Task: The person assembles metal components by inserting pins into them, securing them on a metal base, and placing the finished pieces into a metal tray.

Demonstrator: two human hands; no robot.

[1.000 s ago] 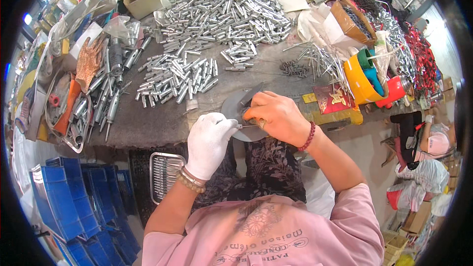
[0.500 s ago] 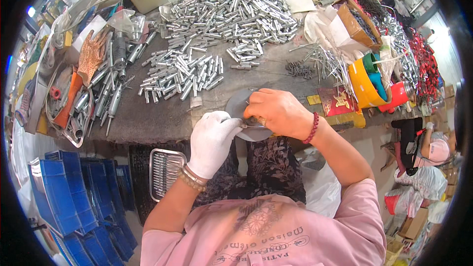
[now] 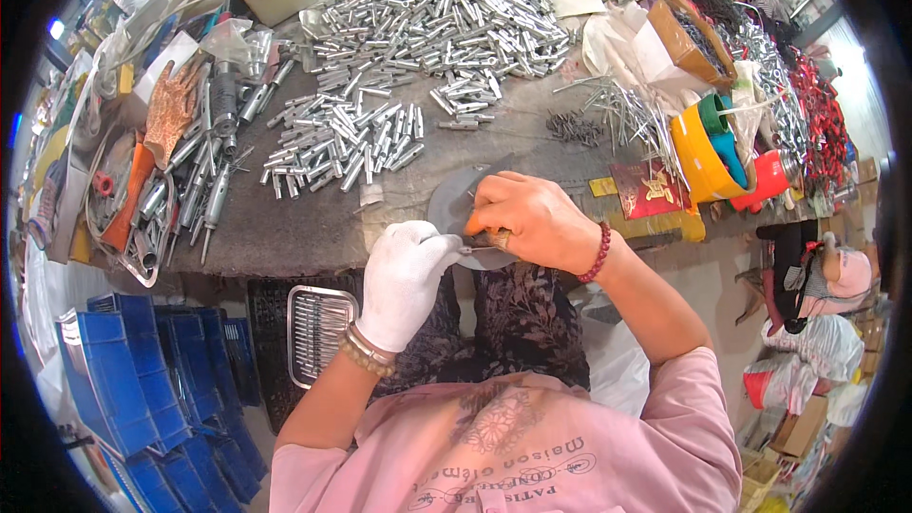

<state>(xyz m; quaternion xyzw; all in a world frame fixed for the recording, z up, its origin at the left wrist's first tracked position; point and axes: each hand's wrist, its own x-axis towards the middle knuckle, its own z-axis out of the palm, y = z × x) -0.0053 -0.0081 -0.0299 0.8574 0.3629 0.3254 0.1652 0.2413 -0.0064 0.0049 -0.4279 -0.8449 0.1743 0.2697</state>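
My left hand (image 3: pixel 408 271), in a white glove, is closed with its fingertips pinched around a small metal part (image 3: pixel 465 250). Bare and wearing dark red beads at the wrist, my right hand (image 3: pixel 534 223) is curled close beside it. A thin metal pin (image 3: pixel 486 248) runs between the fingertips of both hands; its far end is hidden in my right fingers. Behind and under the hands lies a round grey dish (image 3: pixel 453 196) at the table's near edge. Short silver metal tubes (image 3: pixel 347 141) form a small heap beyond my left hand.
A large pile of silver tubes (image 3: pixel 437 14) covers the far table. Small dark screws (image 3: pixel 575 128), thin rods (image 3: pixel 622 114) and a yellow container (image 3: pixel 701 157) stand right. Tools and an orange glove (image 3: pixel 174 114) lie left. A metal tray (image 3: pixel 321 334) and blue bins (image 3: pixel 123 370) sit below.
Both hands stay together over the dish with only slight finger movement. The thin pin between them shows more plainly now. The whole view has shifted a little.
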